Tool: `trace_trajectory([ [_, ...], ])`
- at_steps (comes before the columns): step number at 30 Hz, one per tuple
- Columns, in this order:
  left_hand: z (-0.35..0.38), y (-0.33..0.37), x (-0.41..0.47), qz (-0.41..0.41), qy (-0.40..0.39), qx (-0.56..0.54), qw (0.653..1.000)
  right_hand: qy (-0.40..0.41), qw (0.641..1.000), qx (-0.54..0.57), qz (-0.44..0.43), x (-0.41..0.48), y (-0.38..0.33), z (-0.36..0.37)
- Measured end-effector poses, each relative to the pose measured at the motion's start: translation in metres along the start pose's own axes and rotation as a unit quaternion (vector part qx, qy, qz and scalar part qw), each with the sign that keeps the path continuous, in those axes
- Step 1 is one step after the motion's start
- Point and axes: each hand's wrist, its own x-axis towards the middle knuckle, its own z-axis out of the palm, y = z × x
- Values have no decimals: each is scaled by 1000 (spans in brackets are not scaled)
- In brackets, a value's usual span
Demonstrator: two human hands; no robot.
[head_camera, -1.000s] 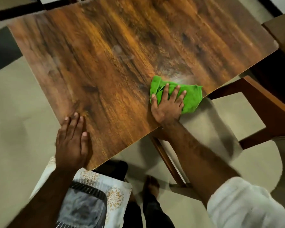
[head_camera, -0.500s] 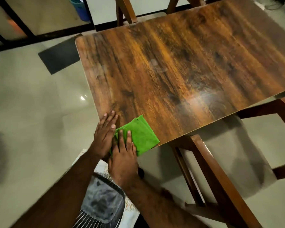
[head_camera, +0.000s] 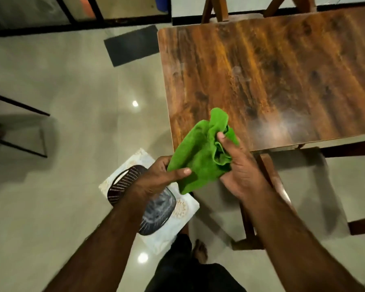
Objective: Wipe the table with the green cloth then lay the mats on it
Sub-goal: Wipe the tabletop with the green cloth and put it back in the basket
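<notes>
Gathering the cloth (head_camera: 198, 148) between both hands, the person is holding it in the air just off the tabletop's (head_camera: 282, 70) near left corner, its upper fold hanging over the wood without resting on it. The left hand (head_camera: 156, 178) is pinching the cloth's lower edge, thumb on top and fingers underneath. The right hand (head_camera: 240, 171) is gripping the bunched side, fingers curled into the folds. A pale sheen is showing on the tabletop near its front edge, though whether that is damp or lamp glare I cannot tell. Judging from this, the wiping step is ending or pausing for a refold, and the mat step is not yet begun. The mats (head_camera: 156, 209) are lying stacked below and left of the tabletop's near corner, under the left forearm, a dark oval one on a pale patterned one. The next move is probably calling for either a flat refolded pad pressed onto the wood, or setting the cloth down off the tabletop and freeing both hands to reach for the mats.
</notes>
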Motion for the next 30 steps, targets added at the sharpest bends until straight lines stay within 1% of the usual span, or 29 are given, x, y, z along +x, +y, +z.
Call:
trace_trajectory([
  [2, 24, -3, -27, -9, 41, -72, 996, -7, 997, -82, -12, -23, -10, -16],
  [5, 51, -15, -57, -41, 121, -118, 985, -16, 985, -166, -43, -60, -14, -34],
  [7, 64, -22, -71, -56, 140, -119, 981, -26, 974, -214, -74, -86, -13, -39],
  [9, 77, -22, -82, -67, 141, -143, 977, -51, 951, -286, -103, -105, -10, -42],
  [10, 85, -21, -89, -66, 130, -166, 975, -90, 935, -328, -103, -116, -6, -44],
  [11, 92, -21, -95, -61, 113, -198, 972, -138, 905, -390, -100, -125, -1, -45],
  [12, 98, -21, -103, -55, 92, -233, 967, -180, 856, -474, -100, -134, 4, -48],
  [13, 103, -25, -109, -51, 82, -266, 959, -204, 811, -538, -110, -141, 8, -51],
  [14, 107, -27, -116, -45, 69, -290, 953, -203, 789, -564, -132, -147, 12, -53],
  [15, 108, -32, -121, -38, 68, -298, 951, -189, 797, -553, -155, -148, 15, -54],
  [16, 109, -33, -127, -33, 65, -292, 954, -163, 820, -521, -171, -150, 15, -54],
  [17, 108, -36, -134, -30, 62, -276, 959, -140, 847, -484, -168, -151, 19, -58],
  [19, 104, -41, -148, -34, 67, -241, 968, -119, 885, -438, -106, -150, 22, -61],
  [21, 94, -46, -160, -45, 92, -205, 973, -105, 910, -401, -21, -146, 33, -66],
  [23, 75, -52, -169, -46, 120, -165, 978, -92, 931, -352, 33, -147, 50, -59],
  [25, 45, -61, -175, -66, 149, -142, 976, -57, 939, -335, 58, -146, 75, -48],
  [27, 11, -73, -175, -90, 187, -115, 971, -33, 931, -358, 64, -137, 107, -36],
  [30, -45, -89, -165, -94, 256, -43, 961, 10, 921, -382, 75, -111, 172, -18],
])
